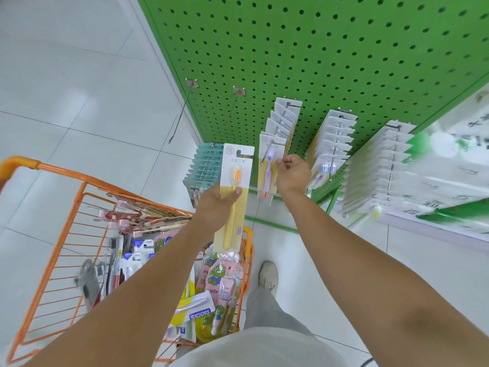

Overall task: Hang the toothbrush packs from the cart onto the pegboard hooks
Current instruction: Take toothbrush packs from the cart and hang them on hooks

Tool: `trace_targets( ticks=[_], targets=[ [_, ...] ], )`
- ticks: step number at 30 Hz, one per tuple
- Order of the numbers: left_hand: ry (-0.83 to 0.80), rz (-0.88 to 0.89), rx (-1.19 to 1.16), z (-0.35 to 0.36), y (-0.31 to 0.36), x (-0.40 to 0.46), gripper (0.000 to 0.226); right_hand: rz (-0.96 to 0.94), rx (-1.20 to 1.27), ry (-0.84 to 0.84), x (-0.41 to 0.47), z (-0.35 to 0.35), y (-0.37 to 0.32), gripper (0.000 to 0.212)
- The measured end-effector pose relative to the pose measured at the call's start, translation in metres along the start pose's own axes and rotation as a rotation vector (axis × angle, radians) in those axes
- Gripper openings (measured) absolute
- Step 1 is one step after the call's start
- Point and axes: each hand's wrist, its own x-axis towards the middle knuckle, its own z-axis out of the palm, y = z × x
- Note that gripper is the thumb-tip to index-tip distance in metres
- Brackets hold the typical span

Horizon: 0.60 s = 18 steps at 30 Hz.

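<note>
two hands: left (221, 201) grips yellow pack (234, 186), right (293, 173) pinches hung pack (270, 168) | green pegboard (317, 49) | white tile floor (66, 88)

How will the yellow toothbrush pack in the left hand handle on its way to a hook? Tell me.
The yellow toothbrush pack stands straight above the left hand, so its card is probably stiff. One hand's grip carries it, so it is likely light. Its glossy front may be slippery.

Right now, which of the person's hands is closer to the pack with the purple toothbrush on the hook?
The right hand: its fingers touch the purple toothbrush pack. The left hand is off to the side, holding a yellow toothbrush pack above the cart.
</note>
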Motion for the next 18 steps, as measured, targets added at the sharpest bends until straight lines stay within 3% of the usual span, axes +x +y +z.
trace_targets(
  ticks=[1,5,10,13,18],
  targets=[
    [-0.004,0.014,0.011,0.002,0.001,-0.001,0.024,0.020,-0.012,-0.020,-0.002,0.000,0.000,0.008],
    [-0.043,0.026,0.046,0.006,0.001,-0.002,0.016,0.162,0.075,-0.102,-0.038,-0.021,-0.006,0.037],
    [-0.130,0.047,0.062,0.014,-0.004,-0.004,0.006,0.052,0.301,-0.442,-0.095,-0.047,-0.006,0.006],
    [-0.160,0.038,0.099,0.021,-0.004,-0.007,0.014,0.061,0.305,-0.384,-0.096,-0.051,-0.003,0.011],
    [-0.118,0.042,0.205,0.024,-0.007,-0.007,0.018,0.045,0.233,-0.444,-0.083,-0.046,-0.001,0.011]
  ],
)
